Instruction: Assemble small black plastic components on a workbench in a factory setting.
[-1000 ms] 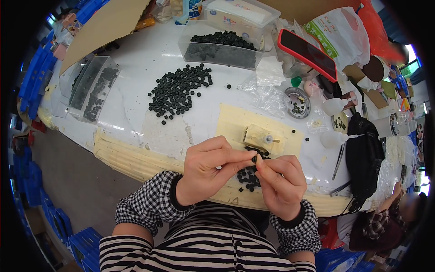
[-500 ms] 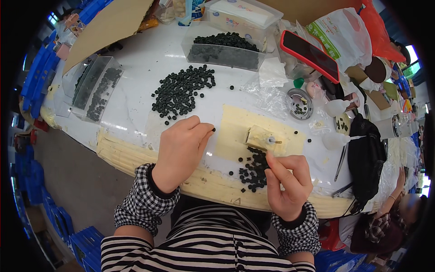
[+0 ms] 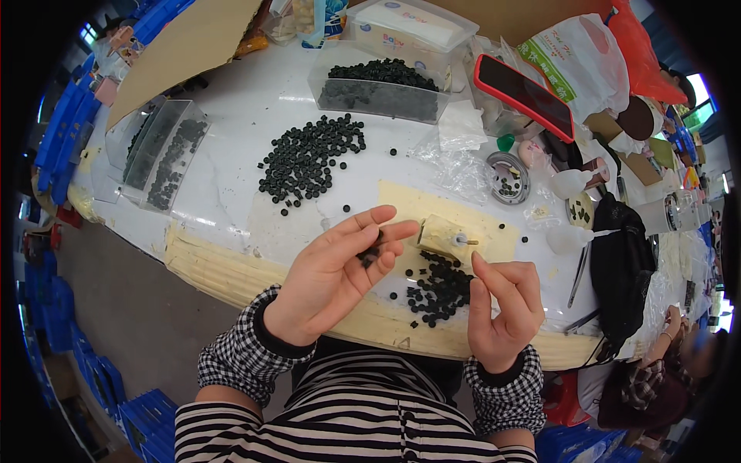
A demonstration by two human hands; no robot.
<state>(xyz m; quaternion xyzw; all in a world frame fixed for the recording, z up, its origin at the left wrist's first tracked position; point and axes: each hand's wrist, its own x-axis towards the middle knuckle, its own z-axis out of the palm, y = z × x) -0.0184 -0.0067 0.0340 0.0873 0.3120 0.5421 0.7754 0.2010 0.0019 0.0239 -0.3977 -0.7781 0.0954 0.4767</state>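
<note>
My left hand (image 3: 328, 274) is over the table's front half, palm turned up and fingers curled around a few small black round parts (image 3: 373, 248). Its fingertips reach toward a cream-coloured block (image 3: 441, 234), which has a short metal pin (image 3: 467, 241) sticking out to the right. Beside the block, my right hand (image 3: 507, 312) has thumb and forefinger brought close together just below the pin; whatever they may hold is too small to make out. Under the block lies a small pile of black parts (image 3: 438, 289). A larger heap of black round parts (image 3: 309, 158) spreads farther left.
A clear bin (image 3: 378, 100) of black parts stands at the back, with another divided clear box (image 3: 166, 158) at left. On the right are a red-cased phone (image 3: 525, 96), a round tin (image 3: 509, 176), tweezers (image 3: 579, 276) and a black bag (image 3: 624, 274). Someone sits at the far right.
My left hand has turned from a palm-down pinch to palm up and moved right, showing black parts in its fingers. The right hand has shifted slightly right. A single black part now shows beyond my left hand.
</note>
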